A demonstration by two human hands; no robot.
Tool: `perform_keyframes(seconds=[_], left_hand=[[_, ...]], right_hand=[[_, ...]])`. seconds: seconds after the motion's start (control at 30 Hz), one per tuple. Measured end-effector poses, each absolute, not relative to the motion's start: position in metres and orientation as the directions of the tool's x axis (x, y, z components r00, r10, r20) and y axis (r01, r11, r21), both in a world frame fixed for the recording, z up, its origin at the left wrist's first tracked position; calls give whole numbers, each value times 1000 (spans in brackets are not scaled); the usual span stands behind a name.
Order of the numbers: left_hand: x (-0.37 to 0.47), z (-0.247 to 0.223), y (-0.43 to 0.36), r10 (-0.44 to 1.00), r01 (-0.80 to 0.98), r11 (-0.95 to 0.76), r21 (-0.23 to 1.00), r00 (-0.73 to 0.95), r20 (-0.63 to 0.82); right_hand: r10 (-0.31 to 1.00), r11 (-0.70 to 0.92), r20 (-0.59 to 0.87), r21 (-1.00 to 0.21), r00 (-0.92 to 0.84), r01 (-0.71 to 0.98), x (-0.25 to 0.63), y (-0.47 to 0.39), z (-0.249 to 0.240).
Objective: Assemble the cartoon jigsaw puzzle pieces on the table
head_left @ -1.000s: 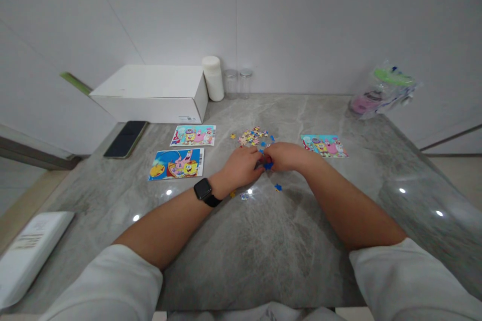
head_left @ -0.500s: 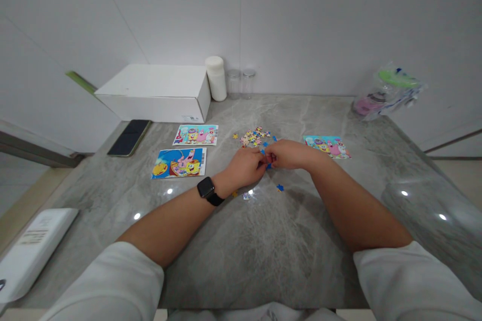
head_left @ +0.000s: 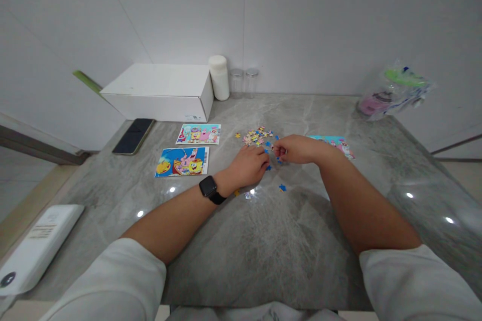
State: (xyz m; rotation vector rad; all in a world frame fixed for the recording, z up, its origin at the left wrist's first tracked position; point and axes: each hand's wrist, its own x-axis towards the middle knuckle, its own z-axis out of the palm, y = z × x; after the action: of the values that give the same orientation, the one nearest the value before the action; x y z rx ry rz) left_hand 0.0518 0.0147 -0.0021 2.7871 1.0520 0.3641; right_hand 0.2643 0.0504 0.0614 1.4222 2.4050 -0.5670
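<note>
Over the grey marbled table, my left hand point(head_left: 250, 165), with a black watch point(head_left: 208, 186) on its wrist, has its fingers curled and pressed together. A blue puzzle piece point(head_left: 268, 167) shows at its fingertips. To its right and a little apart, my right hand point(head_left: 291, 149) is closed in a pinch. Bits of blue point(head_left: 279, 160) show just under its fingers, but what it grips is hidden. Just beyond the hands lies a loose pile of colourful puzzle pieces point(head_left: 258, 135). Nearer me, a single blue piece point(head_left: 282, 188) and a pale piece point(head_left: 247, 195) lie apart.
Cartoon picture cards, an upper one point(head_left: 199, 134) and a larger blue one point(head_left: 182, 162), lie left; another card point(head_left: 344, 146) is partly behind my right arm. A phone point(head_left: 133, 136), white box point(head_left: 156, 108), white bottle point(head_left: 219, 78), clear jars point(head_left: 236, 84) and bagged item point(head_left: 391, 93) stand around.
My right hand has drawn away to the right from my left hand, opening a gap between them where blue pieces show. My left hand has stayed nearly in place. The view has shifted slightly.
</note>
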Motion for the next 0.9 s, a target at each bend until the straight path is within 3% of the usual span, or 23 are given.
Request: perform_keyframes(seconds=[0.23,0.5,0.67,0.9], left_hand=[[45,-1,26,710,676,-704,217,680,183],[29,-2,50,815,717,-577,390,479,325],[31,-5,47,777,665,-629,403,531,336],[33,-9,45,720,623,-694,361,608,334]], right_hand=[[763,409,-476,-170,-438,897,260,46,70],[771,414,-485,-112,-413,904,268,50,72],[819,338,-490,-7,-298,941,287,61,65],[768,291,-589,-31,-253,956,293,70,52]])
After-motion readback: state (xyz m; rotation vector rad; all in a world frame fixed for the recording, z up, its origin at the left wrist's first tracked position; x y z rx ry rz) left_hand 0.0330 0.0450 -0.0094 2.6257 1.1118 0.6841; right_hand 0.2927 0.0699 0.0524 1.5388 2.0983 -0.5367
